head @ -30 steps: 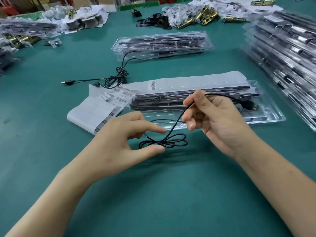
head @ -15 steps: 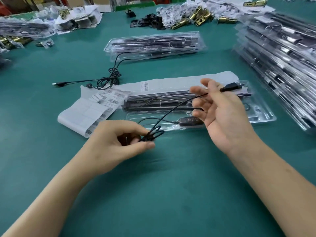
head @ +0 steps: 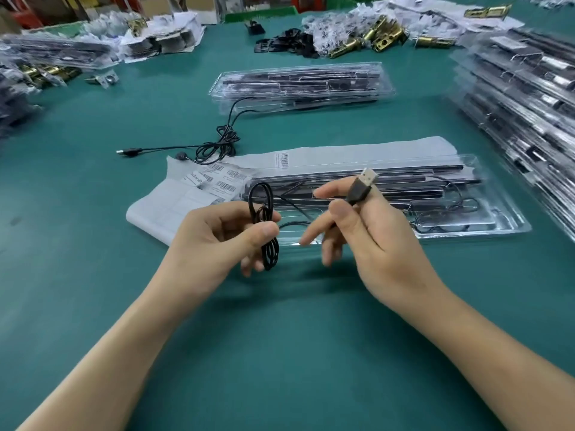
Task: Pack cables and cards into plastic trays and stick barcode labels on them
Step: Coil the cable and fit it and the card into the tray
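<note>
On the green table (head: 280, 353), 2 bare hands are raised above its middle, and 1 black cable (head: 269, 255) is shared between them. The cable's folded loops are pinched between the thumb and forefinger of the left hand (head: 214, 244), with the loops standing upright above and hanging below that grip. The cable's USB plug (head: 361, 188) is grasped between the thumb and forefinger of the right hand (head: 379, 247), metal end tilted up and away, while the other 3 fingers of that hand are spread loosely. Just beyond the hands, 1 open plastic tray (head: 504, 213) is laid lengthwise, holding long dark bars and a thin wire. A sheet of barcode labels (head: 161, 209) is spread at the tray's left end, and 1 long white paper strip (head: 357, 149) is laid along its far side. A 2nd cable (head: 221, 144) is left tangled on the surface behind the sheet, its plug pointing to the left edge. Farther back, 1 closed tray (head: 384, 79) is set down alone. Along the right edge a tall stack of filled trays (head: 513, 98) is piled; their number cannot be counted. Brass parts (head: 378, 35) are heaped near the far edge.
</note>
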The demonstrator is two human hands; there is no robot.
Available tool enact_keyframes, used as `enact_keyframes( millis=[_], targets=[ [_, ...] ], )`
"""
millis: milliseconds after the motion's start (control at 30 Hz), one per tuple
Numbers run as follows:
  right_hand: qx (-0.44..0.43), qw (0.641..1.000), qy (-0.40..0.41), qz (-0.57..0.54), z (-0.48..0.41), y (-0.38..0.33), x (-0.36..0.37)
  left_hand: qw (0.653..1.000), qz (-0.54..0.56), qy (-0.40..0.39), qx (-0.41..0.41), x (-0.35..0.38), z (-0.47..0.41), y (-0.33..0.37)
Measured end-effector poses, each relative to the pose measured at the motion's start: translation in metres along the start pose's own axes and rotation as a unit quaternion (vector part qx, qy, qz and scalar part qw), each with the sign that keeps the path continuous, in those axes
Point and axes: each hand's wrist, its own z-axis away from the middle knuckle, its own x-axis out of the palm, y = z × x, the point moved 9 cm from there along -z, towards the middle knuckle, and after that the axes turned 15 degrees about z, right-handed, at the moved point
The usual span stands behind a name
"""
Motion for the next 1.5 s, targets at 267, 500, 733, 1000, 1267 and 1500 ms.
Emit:
enact_keyframes(
  millis=[267,500,733,1000,1267,1500],
  targets=[
    [0.044,0.998,0.005,-0.045,-0.001,-0.001,0.009,1.0,-0.012,-0.019,-0.004,0.007,0.001,0.0],
    [0.13,0.971,-0.118,-0.163,0.001,0.015,0.025,0.998,-0.015,0.047,0.044,-0.007,-0.002,0.006],
    [0.11,0.981,-0.098,-0.124,-0.001,0.015,0.034,0.999,-0.006,0.026,0.045,0.001,-0.001,0.008],
    [0.057,0.998,-0.02,-0.002,0.0,0.006,0.022,1.0,0.003,0.0,0.013,0.007,0.0,0.0],
    [0.032,0.998,0.039,0.031,0.002,-0.004,0.012,0.999,0.04,0.012,-0.008,0.011,0.003,-0.003],
    [-0.002,0.995,0.047,0.084,0.003,-0.009,0.014,0.999,0.02,0.024,-0.026,0.013,0.005,-0.007]
  ],
)
